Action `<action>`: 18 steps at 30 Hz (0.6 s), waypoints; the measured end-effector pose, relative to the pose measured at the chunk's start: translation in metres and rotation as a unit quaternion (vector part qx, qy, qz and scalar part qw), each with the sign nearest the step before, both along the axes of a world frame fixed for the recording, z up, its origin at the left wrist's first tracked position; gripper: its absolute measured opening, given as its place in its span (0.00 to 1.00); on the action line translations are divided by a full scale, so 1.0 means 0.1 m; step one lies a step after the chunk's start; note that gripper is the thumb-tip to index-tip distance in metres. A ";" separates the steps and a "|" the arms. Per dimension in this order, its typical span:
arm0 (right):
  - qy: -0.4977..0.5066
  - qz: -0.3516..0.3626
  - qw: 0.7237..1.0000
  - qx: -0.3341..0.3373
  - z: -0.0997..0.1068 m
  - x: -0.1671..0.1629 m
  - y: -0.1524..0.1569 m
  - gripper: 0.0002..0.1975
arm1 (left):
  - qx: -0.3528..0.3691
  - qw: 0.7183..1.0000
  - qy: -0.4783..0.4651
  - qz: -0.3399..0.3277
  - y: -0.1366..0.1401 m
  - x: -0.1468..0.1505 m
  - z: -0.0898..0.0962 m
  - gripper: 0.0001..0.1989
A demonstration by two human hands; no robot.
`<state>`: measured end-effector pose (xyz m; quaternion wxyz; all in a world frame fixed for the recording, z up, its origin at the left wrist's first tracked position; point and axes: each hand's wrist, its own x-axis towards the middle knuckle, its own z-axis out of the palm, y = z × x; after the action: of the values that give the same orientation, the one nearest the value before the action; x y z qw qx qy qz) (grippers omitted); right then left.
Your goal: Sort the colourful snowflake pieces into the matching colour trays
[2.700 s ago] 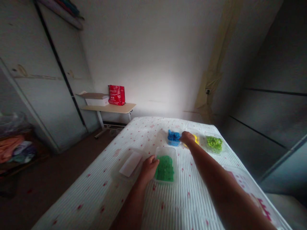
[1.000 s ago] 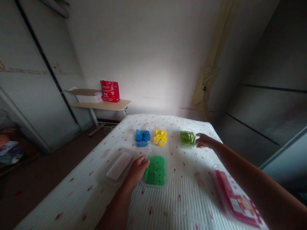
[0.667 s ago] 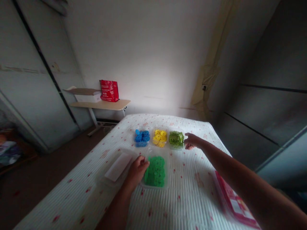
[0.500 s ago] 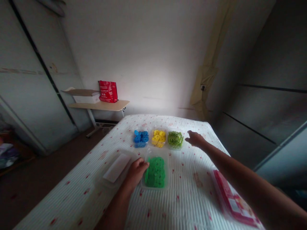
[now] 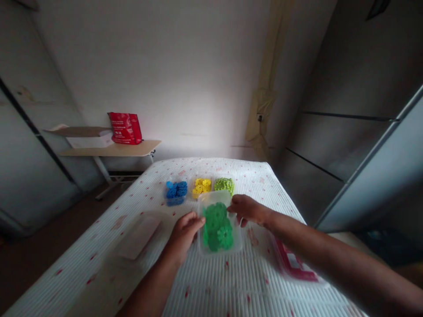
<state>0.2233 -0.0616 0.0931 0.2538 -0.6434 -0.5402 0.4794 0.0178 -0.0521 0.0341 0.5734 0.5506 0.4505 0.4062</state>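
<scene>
A clear plastic container (image 5: 237, 246) filled with green flower-shaped plastic pieces (image 5: 216, 226) is tilted toward me over the quilted cover. My left hand (image 5: 185, 231) grips its left side, thumb on the rim. At the upper right edge my right hand (image 5: 247, 209) is closed on the rim, fingers curled. Just behind stand three small clear boxes in a row: blue pieces (image 5: 176, 192) at the left, yellow pieces (image 5: 201, 187) in the middle, light green pieces (image 5: 224, 186) at the right. The container's far edge partly covers the light green box.
On the bed's white cover (image 5: 205, 290) a clear lid-like tray with a pale rectangle (image 5: 140, 237) lies at the left. A pink-red package (image 5: 294, 264) lies at the right, partly under my forearm. Beyond are a side table (image 5: 139, 149), red bag (image 5: 125, 128) and white box (image 5: 90, 139).
My right hand has come back from beside the light green box to the green pieces' container. That container now tilts, and its pieces have shifted. The view has turned slightly right.
</scene>
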 end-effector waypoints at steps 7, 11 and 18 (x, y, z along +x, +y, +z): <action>0.022 -0.121 0.986 0.116 0.20 0.97 0.00 0.15 | 0.030 0.987 -0.132 -0.090 0.18 0.82 0.43 0.12; -0.014 -0.225 0.966 0.125 0.16 1.50 0.00 0.16 | -0.021 0.979 -0.120 -0.166 0.25 1.35 0.36 0.16; -0.024 -0.277 0.955 0.105 -0.17 1.88 -0.02 0.16 | -0.070 0.979 -0.070 -0.179 0.27 2.00 0.02 0.21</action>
<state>0.4114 -0.0635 0.0761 0.4296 -0.7487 -0.3945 0.3150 0.2180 -0.0255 0.0360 0.7038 0.5517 0.3306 0.3016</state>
